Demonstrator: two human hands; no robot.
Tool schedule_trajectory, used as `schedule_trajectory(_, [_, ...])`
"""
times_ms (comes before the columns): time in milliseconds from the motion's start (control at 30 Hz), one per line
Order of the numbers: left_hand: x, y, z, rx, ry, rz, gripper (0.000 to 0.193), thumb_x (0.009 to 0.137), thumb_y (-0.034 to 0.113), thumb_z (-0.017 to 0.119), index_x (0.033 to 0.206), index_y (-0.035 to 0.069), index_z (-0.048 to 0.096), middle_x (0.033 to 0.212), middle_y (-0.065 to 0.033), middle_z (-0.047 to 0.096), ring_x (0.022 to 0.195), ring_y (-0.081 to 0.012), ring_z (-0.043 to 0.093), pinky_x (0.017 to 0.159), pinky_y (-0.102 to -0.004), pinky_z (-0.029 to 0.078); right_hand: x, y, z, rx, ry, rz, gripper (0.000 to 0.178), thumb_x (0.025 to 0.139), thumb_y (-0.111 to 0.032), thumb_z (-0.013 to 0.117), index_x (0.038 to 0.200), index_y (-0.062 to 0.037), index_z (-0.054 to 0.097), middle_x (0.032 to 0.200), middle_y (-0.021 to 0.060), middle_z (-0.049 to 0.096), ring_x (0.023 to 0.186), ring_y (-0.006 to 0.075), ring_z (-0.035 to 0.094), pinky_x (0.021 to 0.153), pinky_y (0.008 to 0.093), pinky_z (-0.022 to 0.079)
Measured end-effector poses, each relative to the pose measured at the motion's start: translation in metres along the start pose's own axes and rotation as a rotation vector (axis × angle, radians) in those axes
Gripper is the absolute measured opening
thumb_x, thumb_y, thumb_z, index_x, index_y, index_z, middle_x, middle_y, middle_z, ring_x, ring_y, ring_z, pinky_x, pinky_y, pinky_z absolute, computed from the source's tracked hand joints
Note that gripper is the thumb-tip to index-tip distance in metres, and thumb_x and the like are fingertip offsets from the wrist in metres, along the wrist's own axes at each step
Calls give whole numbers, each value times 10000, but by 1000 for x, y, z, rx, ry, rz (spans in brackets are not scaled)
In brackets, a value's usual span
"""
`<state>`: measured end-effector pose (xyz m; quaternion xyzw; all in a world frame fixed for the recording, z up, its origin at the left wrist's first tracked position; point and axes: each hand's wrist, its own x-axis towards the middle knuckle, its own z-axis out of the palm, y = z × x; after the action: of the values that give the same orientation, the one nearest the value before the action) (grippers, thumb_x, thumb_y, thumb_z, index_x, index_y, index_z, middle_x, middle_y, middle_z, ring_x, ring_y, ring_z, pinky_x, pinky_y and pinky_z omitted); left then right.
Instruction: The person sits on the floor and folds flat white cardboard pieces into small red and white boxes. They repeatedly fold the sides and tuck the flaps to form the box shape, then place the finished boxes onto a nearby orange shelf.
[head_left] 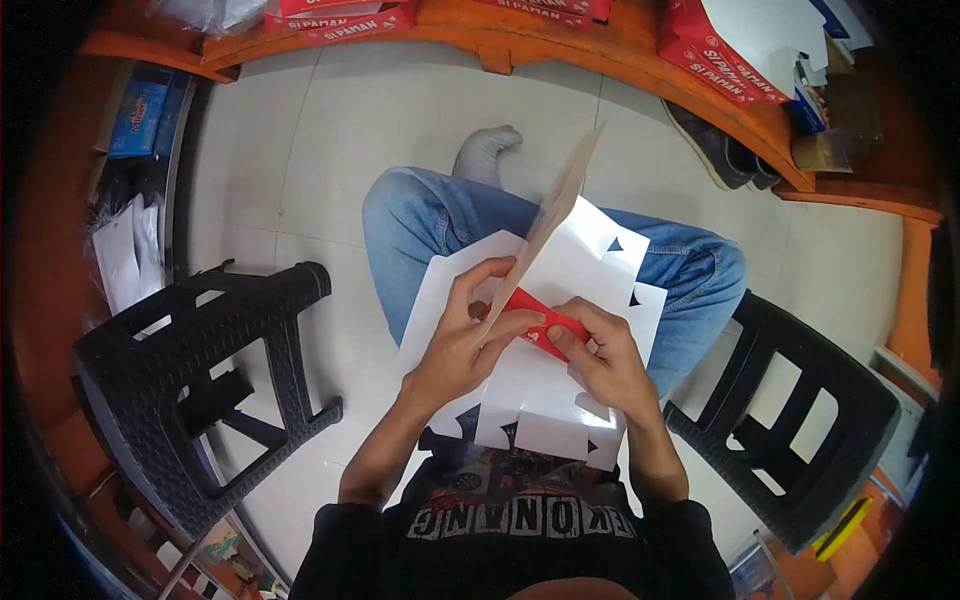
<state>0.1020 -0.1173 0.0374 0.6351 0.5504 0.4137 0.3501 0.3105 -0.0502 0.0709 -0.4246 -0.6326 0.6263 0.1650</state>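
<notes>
A flat, die-cut cardboard box blank, white on the side facing up, lies across my lap with notched flaps along its edges. One panel of it stands up almost edge-on, looking brownish. Near the middle, a red printed flap is folded over. My left hand grips the raised panel, its index finger reaching across to the red flap. With thumb and bent fingers, my right hand pinches the right end of that red flap. The fingers partly cover the fold line.
Black plastic stools stand on the left and right. Ahead, an orange wooden shelf carries red and white boxes. Dark shoes sit beneath it at the right. A cabinet at the left holds a blue box and plastic-wrapped items.
</notes>
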Motion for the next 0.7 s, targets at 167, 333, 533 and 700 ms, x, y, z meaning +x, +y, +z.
schedule_trajectory(167, [-19,-9,15,-125,-28,-274,243,903,-19,719,1111,94,769,1427,-186,463,1240,-291,585,879,-364,572,-11,19,-4,34,49,147,235,1021,-185,628,1180,-19,679,803,113,699,656,153,620,658,303,509])
schedule_trajectory(333, [-11,0,20,-91,-26,-182,208,937,2,698,1134,50,746,1271,-124,626,1056,-191,641,788,-320,576,-11,6,-11,17,39,143,164,988,-74,646,1102,27,707,898,57,727,836,91,622,775,242,496])
schedule_trajectory(533, [-13,11,25,-273,57,-367,182,983,29,664,1153,21,730,1140,-71,714,919,-133,579,701,-249,521,-18,26,-11,82,-9,157,143,963,-61,658,1051,29,724,870,47,723,795,89,623,755,264,516])
schedule_trajectory(700, [-12,15,27,-258,-15,-329,196,979,47,675,1166,37,733,1098,-55,732,889,-157,586,731,-277,496,-20,40,-21,99,-66,221,145,942,-32,675,1061,28,733,874,55,729,802,86,631,777,272,527])
